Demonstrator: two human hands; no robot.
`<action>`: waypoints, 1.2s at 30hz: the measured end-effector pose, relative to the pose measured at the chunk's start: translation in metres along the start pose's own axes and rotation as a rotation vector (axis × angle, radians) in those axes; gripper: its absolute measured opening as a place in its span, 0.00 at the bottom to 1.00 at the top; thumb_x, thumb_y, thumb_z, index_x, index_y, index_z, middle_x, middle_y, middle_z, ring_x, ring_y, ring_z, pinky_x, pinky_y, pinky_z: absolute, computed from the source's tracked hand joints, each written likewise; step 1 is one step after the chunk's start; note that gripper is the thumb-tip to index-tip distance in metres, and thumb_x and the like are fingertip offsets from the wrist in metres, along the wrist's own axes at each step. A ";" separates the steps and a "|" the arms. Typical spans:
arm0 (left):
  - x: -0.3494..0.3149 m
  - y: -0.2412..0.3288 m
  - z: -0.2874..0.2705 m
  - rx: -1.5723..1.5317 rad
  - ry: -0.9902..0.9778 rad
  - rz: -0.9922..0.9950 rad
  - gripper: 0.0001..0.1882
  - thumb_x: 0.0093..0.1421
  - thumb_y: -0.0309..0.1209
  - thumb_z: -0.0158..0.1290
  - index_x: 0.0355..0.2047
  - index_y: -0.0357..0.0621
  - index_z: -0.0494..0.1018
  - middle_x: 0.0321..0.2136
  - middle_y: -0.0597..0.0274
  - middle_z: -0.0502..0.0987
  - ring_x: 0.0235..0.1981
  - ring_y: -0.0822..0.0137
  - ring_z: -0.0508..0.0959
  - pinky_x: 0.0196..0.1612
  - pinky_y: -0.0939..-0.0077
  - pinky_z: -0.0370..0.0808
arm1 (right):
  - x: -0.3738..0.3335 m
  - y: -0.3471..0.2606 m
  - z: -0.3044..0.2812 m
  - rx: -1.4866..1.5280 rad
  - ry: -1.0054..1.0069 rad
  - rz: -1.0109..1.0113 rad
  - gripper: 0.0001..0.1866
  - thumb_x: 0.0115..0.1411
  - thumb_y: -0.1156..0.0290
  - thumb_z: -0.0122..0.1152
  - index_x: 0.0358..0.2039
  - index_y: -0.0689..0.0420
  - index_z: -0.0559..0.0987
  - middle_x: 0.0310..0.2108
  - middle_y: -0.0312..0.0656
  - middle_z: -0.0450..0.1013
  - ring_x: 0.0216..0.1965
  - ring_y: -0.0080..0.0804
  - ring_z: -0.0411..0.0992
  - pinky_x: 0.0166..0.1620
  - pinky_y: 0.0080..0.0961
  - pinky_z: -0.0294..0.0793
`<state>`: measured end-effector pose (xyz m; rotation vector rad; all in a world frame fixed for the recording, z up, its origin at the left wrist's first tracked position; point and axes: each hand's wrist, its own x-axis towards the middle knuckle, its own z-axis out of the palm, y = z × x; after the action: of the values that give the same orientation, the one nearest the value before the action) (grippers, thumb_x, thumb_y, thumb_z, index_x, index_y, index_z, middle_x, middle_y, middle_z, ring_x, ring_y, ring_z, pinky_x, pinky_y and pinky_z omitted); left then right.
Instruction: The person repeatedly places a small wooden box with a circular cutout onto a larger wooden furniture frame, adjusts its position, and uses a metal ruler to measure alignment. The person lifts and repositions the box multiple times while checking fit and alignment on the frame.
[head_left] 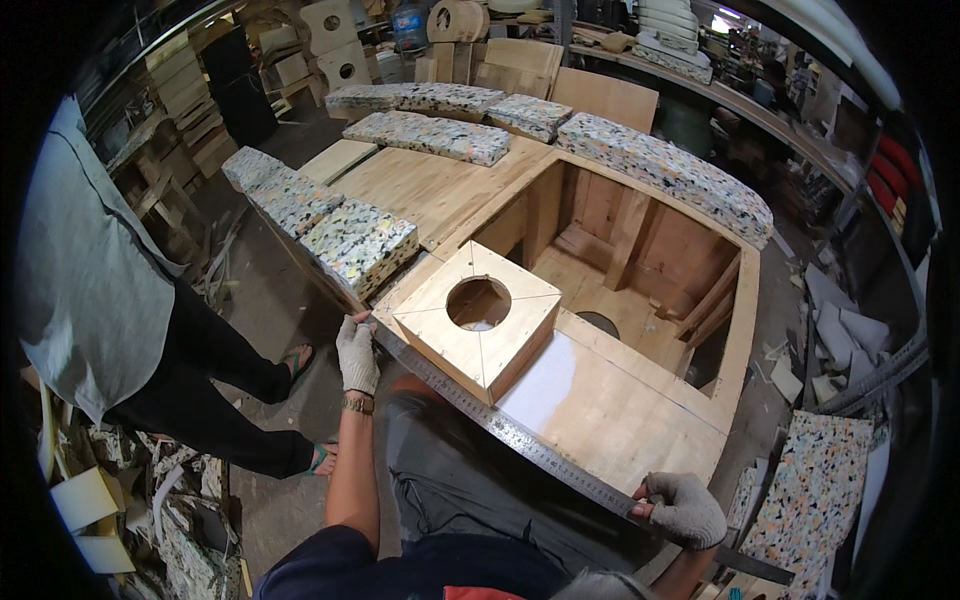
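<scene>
A long metal ruler (505,432) lies along the near edge of a wooden furniture frame (640,400). At its left end, by the frame's corner, the fingers of my gloved left hand (358,355) close on it. My right hand (684,510), also in a knitted glove with bare fingertips, pinches the ruler near its other end. On the frame's near panel, closer to my left hand, sits a square wooden box (430,312) with a round hole and pencil lines across its top. Beside the box is a white patch (545,385) on the panel.
Speckled foam blocks (665,165) line the frame's far and left edges. Beyond the near panel is an open compartment (590,270). At left stands another person (100,270). Foam scraps (170,510) lie at lower left, and a speckled foam sheet (810,490) at lower right.
</scene>
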<state>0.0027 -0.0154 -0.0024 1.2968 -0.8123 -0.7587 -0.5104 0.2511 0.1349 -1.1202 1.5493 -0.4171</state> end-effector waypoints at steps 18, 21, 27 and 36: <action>-0.002 0.002 -0.003 -0.030 -0.026 -0.004 0.11 0.67 0.21 0.51 0.47 0.38 0.79 0.32 0.69 0.77 0.30 0.77 0.73 0.34 0.79 0.71 | 0.001 -0.003 0.001 -0.032 -0.009 0.006 0.14 0.59 0.69 0.75 0.40 0.65 0.84 0.19 0.37 0.77 0.21 0.22 0.77 0.28 0.25 0.74; -0.002 0.004 0.000 -0.015 -0.034 -0.003 0.11 0.66 0.21 0.52 0.47 0.37 0.79 0.33 0.68 0.78 0.32 0.75 0.74 0.36 0.77 0.73 | 0.001 -0.002 0.000 -0.088 0.004 -0.056 0.13 0.59 0.70 0.74 0.40 0.65 0.84 0.19 0.38 0.77 0.21 0.23 0.77 0.28 0.25 0.74; 0.003 -0.002 -0.006 -0.015 -0.041 0.015 0.11 0.65 0.21 0.53 0.46 0.37 0.79 0.34 0.67 0.78 0.35 0.74 0.74 0.40 0.77 0.72 | 0.000 0.001 0.002 -0.028 0.007 -0.011 0.12 0.59 0.71 0.74 0.40 0.65 0.85 0.19 0.38 0.78 0.21 0.24 0.77 0.28 0.26 0.75; -0.004 0.006 0.001 0.009 -0.026 -0.033 0.10 0.66 0.23 0.54 0.47 0.38 0.79 0.31 0.71 0.76 0.30 0.77 0.72 0.33 0.78 0.69 | 0.000 0.003 0.002 0.002 0.012 0.015 0.12 0.60 0.71 0.73 0.39 0.66 0.84 0.20 0.38 0.78 0.20 0.23 0.76 0.27 0.24 0.74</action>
<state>-0.0005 -0.0121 0.0030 1.3138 -0.8178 -0.7996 -0.5098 0.2530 0.1315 -1.1056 1.5668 -0.4163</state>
